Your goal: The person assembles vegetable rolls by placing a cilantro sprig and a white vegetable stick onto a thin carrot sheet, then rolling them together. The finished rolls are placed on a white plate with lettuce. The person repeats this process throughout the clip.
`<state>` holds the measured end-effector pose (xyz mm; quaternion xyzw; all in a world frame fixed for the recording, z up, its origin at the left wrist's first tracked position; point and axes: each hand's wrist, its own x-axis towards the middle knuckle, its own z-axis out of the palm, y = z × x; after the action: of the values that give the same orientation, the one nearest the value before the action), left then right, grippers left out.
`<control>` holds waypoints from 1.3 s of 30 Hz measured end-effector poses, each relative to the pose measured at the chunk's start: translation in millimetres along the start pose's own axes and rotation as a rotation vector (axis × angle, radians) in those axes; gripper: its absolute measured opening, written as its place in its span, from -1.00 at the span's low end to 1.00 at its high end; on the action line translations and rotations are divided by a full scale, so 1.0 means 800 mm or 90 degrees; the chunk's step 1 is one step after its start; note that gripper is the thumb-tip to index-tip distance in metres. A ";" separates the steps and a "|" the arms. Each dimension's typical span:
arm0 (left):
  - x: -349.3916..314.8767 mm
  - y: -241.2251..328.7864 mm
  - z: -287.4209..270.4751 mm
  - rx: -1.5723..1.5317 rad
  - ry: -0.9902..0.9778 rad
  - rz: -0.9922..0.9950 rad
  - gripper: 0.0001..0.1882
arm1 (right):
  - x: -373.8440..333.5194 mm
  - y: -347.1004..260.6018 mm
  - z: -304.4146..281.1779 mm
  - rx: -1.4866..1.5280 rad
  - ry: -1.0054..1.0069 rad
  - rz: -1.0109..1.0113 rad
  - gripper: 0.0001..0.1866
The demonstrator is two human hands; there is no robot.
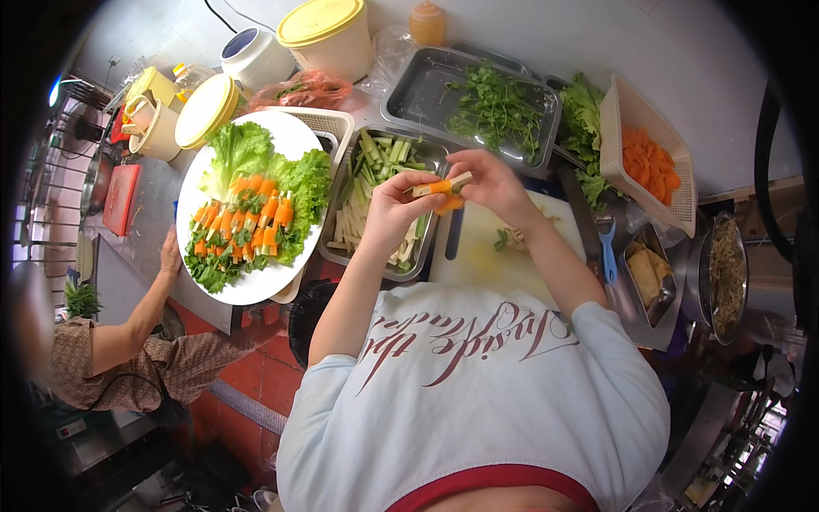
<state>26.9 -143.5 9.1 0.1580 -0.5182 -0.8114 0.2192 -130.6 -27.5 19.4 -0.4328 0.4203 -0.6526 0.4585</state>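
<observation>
Both my hands are raised over the worktop, fingers closed on one small roll (441,187) of orange carrot slice wrapped round pale sticks. My left hand (397,201) grips its left end; my right hand (493,186) pinches the other end. Below them lies a white cutting board (546,243) with some herb leaves (512,239) on it. Left of the board, a metal tray holds green and pale cut sticks (363,213). Further left, a white plate (294,135) carries lettuce (300,183) and several finished carrot rolls (247,224) in rows.
At the back stands a grey tray (418,90) with green herbs (495,107). To the right are a basket (618,158) of carrot slices (650,166), a blue-handled peeler (607,256) and a bowl of sprouts (725,273). At left, another person's hand (171,253) touches the counter near the plate.
</observation>
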 end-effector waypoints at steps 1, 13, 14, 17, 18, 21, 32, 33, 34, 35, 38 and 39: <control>0.000 0.000 0.000 -0.001 0.003 0.001 -0.72 | -0.001 0.001 -0.003 0.004 0.007 0.017 -0.67; 0.003 -0.001 0.003 0.023 0.023 -0.018 -0.68 | -0.002 0.013 0.002 -0.071 0.039 -0.002 -0.82; 0.003 -0.004 0.001 0.035 0.019 -0.025 -0.69 | -0.002 0.016 0.001 -0.101 0.037 -0.035 -0.81; 0.002 -0.006 0.001 0.034 0.016 -0.052 -0.69 | -0.004 0.023 0.001 -0.192 0.033 -0.116 -0.79; 0.001 -0.006 0.002 0.027 0.016 -0.062 -0.68 | -0.004 0.024 0.003 -0.223 0.033 -0.132 -0.78; 0.003 -0.008 -0.002 0.019 0.015 -0.073 -0.68 | -0.004 0.023 0.005 -0.189 0.015 -0.154 -0.78; 0.000 -0.005 0.004 0.105 0.012 -0.081 -0.66 | -0.007 0.019 -0.002 -0.181 0.008 -0.059 -0.79; -0.001 -0.004 0.004 0.115 0.006 -0.109 -0.66 | -0.007 0.022 -0.002 -0.196 0.007 -0.079 -0.79; 0.000 -0.004 0.004 0.075 0.015 -0.130 -0.67 | -0.007 0.025 -0.003 -0.210 0.007 -0.099 -0.79; 0.001 -0.005 0.004 0.035 0.025 -0.152 -0.67 | -0.007 0.026 -0.004 -0.229 -0.002 -0.109 -0.79; 0.002 -0.009 -0.003 -0.030 0.010 -0.148 -0.67 | -0.008 0.024 -0.004 -0.226 -0.012 -0.100 -0.76; 0.001 -0.011 -0.006 -0.043 -0.002 -0.135 -0.67 | -0.009 0.017 -0.001 -0.184 -0.006 -0.072 -0.75</control>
<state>26.7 -144.2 -0.6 0.2035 -0.4710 -0.8474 0.1365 -126.6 -23.8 5.3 -0.5201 0.4829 -0.6079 0.3561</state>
